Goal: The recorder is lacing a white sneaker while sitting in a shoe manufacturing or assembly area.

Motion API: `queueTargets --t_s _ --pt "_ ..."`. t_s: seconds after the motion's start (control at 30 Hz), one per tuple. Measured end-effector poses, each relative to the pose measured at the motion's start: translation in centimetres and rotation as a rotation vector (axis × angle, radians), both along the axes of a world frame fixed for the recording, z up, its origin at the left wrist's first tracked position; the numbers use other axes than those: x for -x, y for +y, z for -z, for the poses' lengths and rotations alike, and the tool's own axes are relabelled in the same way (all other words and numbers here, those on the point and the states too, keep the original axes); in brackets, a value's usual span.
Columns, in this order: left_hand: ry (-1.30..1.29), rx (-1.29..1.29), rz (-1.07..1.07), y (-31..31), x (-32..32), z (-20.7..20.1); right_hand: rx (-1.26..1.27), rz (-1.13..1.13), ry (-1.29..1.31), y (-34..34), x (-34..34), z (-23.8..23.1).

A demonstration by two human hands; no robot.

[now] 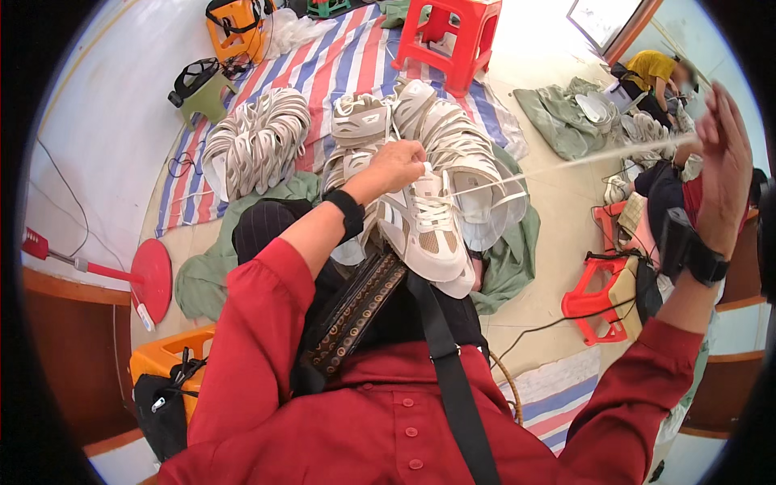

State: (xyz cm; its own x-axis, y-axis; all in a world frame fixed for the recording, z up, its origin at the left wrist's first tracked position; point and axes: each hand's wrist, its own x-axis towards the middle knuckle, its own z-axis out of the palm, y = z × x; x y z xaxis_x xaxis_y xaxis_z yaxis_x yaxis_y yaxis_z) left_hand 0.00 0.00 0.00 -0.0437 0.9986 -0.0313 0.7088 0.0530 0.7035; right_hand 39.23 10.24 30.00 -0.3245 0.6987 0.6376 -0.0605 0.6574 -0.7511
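Note:
A white and beige sneaker upper (434, 250), partly laced, rests on my lap with its toe toward me. My left hand (396, 167) is closed at its top opening, fingers pinched at the tongue; the exact grip is partly hidden. From the eyelets a white shoelace (582, 163) runs taut to the far right. My right hand (724, 153), raised there, grips the lace near the thumb while its other fingers point up. Just beyond my left hand lie more uppers (361, 121), and a long overlapping row of uppers (459, 145) stands to the right.
Another bundle of uppers (257, 141) lies on the striped sheet (315, 73). A red stool (453, 36) stands ahead, with a smaller red stool (594, 301) at right. A red round-based stand (151, 283) is at left. A person in yellow (651, 69) sits at far right.

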Motion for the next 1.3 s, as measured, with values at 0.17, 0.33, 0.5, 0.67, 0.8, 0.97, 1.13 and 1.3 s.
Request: queueTargets --t_s 0.17,0.33,0.5,0.67,0.8,0.97,1.13,1.3 --pt "-0.075 -0.053 -0.174 -0.3 -0.8 3.4 0.184 0.297 0.013 6.4 -12.1 2.5" --pt "-0.044 -0.298 -0.086 1.3 -3.3 3.8 0.434 0.426 0.076 7.0 -23.0 9.6" --pt "-0.038 -0.444 -0.151 -1.4 -2.3 5.6 0.664 -0.047 0.073 2.6 -16.0 23.1" --pt "0.012 -0.443 -0.149 -3.2 -2.9 4.5 0.709 0.275 -0.408 -4.9 -3.6 27.1" --pt "-0.021 -0.327 -0.137 -2.4 -2.4 3.9 0.892 0.006 -0.277 -7.4 2.5 28.1" --pt "-0.093 -0.296 -0.141 -1.7 -2.1 4.4 0.913 -0.230 -0.203 -7.7 8.1 28.2" --pt "-0.208 -0.217 -0.155 -1.8 -1.1 4.5 0.758 -0.261 -0.238 -8.2 12.8 29.0" --pt "-0.343 -0.210 -0.115 -2.5 0.2 6.2 0.589 -0.234 -0.330 -8.6 15.1 28.7"
